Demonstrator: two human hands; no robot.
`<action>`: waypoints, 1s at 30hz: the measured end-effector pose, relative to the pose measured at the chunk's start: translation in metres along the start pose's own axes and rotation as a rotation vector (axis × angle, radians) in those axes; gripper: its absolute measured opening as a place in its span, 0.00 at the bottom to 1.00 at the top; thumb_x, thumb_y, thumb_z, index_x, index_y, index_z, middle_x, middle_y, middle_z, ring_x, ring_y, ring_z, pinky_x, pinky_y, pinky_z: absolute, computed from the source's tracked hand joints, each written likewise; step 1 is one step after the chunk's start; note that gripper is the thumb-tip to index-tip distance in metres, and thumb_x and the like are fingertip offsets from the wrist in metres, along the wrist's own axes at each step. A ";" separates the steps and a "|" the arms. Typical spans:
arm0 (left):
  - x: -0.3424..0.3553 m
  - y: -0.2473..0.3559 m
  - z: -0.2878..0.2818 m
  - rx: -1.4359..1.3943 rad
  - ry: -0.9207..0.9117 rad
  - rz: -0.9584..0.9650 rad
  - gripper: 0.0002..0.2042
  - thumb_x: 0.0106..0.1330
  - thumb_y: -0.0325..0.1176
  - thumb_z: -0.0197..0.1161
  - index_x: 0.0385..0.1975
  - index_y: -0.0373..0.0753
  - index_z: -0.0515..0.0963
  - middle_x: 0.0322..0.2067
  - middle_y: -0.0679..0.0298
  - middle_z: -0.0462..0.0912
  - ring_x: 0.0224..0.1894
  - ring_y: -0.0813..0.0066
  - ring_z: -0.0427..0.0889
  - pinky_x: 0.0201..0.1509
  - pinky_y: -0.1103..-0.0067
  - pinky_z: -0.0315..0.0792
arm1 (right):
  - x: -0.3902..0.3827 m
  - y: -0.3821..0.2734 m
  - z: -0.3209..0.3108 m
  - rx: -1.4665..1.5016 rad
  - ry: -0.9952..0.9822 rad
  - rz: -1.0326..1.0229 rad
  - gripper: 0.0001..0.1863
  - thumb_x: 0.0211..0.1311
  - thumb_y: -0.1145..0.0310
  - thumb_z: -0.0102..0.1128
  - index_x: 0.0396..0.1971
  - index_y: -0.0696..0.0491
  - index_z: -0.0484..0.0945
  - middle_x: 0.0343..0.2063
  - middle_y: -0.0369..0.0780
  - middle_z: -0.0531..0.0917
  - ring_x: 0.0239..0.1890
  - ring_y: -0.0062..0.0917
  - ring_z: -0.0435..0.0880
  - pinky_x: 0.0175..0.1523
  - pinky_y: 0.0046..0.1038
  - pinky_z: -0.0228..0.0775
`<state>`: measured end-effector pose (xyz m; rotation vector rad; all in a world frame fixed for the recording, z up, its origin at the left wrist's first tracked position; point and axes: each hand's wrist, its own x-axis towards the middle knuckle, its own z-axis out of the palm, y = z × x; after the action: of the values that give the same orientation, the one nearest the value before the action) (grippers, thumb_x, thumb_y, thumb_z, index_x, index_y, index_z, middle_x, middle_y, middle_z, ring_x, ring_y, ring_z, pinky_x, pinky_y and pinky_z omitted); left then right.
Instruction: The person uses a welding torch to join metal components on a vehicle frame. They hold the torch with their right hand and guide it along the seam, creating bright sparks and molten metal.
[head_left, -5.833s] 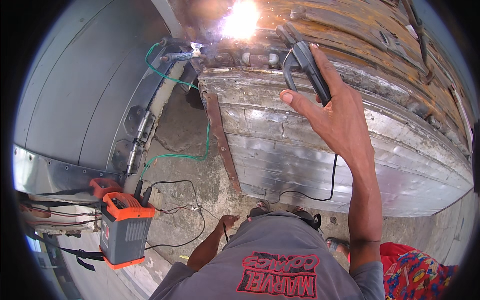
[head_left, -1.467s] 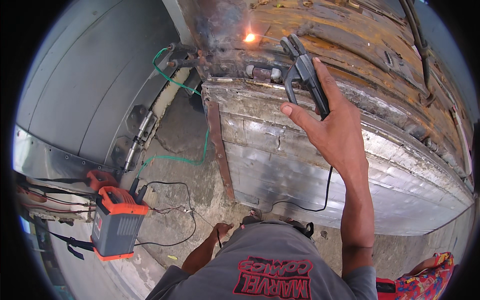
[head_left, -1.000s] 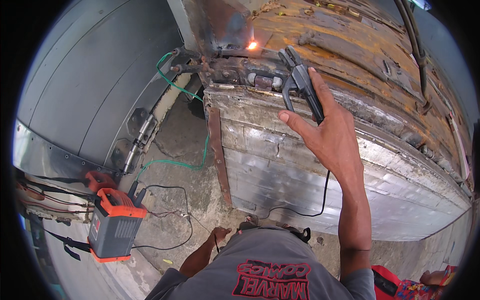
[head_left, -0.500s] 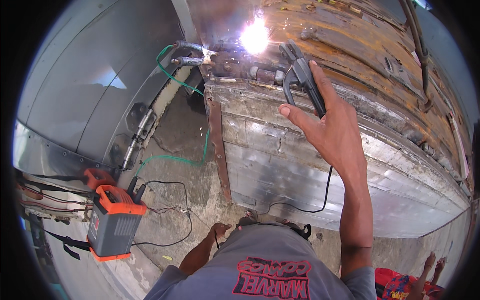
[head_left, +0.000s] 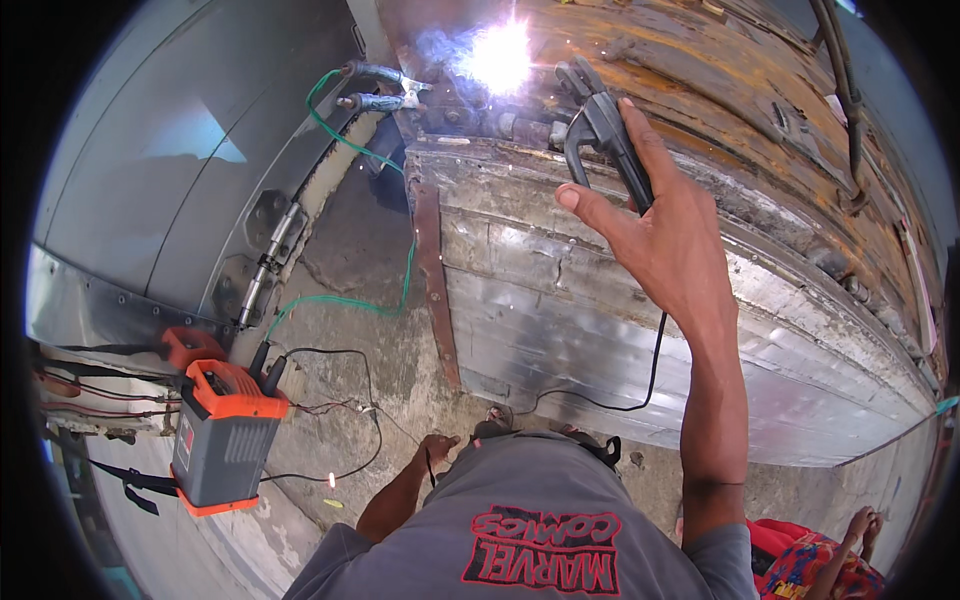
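My right hand [head_left: 680, 250] grips a black electrode holder [head_left: 610, 130] over the rusty steel surface [head_left: 720, 90]. A brilliant white arc [head_left: 500, 58] with bluish smoke flares just left of the holder's jaws, hiding the rod's tip. Left of the arc, a metal clamp [head_left: 410, 98] with wrapped handles sits at the corner, green cable [head_left: 340, 300] trailing from it. My left hand [head_left: 436, 448] is low beside my body, fingers curled, a thin dark strap at it; what it holds is unclear. A dented aluminium panel [head_left: 570, 300] fills the middle below the steel.
An orange-grey welding machine [head_left: 225, 450] stands lower left among black and red leads. A grey panel with hinge [head_left: 278, 250] rises at left. Concrete floor [head_left: 340, 400] lies below. A co-worker in patterned red clothing [head_left: 820, 560] is at lower right, hands [head_left: 865, 525] together. A dark pipe [head_left: 850, 110] runs upper right.
The small orange glow of a second ago is now a bright arc with smoke. My right hand and holder sit slightly higher in view. The co-worker's hands have come up into view.
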<state>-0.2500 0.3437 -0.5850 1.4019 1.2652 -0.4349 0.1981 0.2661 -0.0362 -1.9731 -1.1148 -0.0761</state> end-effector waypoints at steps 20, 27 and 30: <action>-0.010 -0.001 0.004 0.033 0.067 0.033 0.31 0.73 0.55 0.70 0.12 0.41 0.69 0.14 0.69 0.66 0.21 0.75 0.65 0.29 0.65 0.62 | 0.003 -0.002 -0.004 0.015 -0.069 -0.020 0.54 0.61 0.40 0.79 0.76 0.63 0.70 0.54 0.64 0.88 0.54 0.54 0.92 0.63 0.49 0.81; -0.013 -0.013 0.001 0.173 0.088 0.254 0.32 0.77 0.58 0.65 0.16 0.37 0.76 0.15 0.61 0.72 0.23 0.68 0.74 0.34 0.63 0.70 | 0.005 -0.003 -0.007 0.038 -0.082 -0.014 0.54 0.61 0.41 0.79 0.76 0.63 0.70 0.53 0.63 0.88 0.49 0.52 0.94 0.60 0.48 0.83; -0.012 0.005 0.003 0.120 0.026 0.121 0.32 0.77 0.59 0.64 0.18 0.36 0.78 0.17 0.59 0.75 0.23 0.65 0.76 0.35 0.63 0.71 | 0.004 -0.003 -0.006 0.014 -0.078 -0.006 0.54 0.61 0.41 0.79 0.76 0.63 0.70 0.52 0.63 0.89 0.47 0.50 0.94 0.59 0.48 0.83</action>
<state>-0.2490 0.3371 -0.5741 1.5806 1.1838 -0.4161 0.2003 0.2651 -0.0291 -1.9742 -1.1683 0.0052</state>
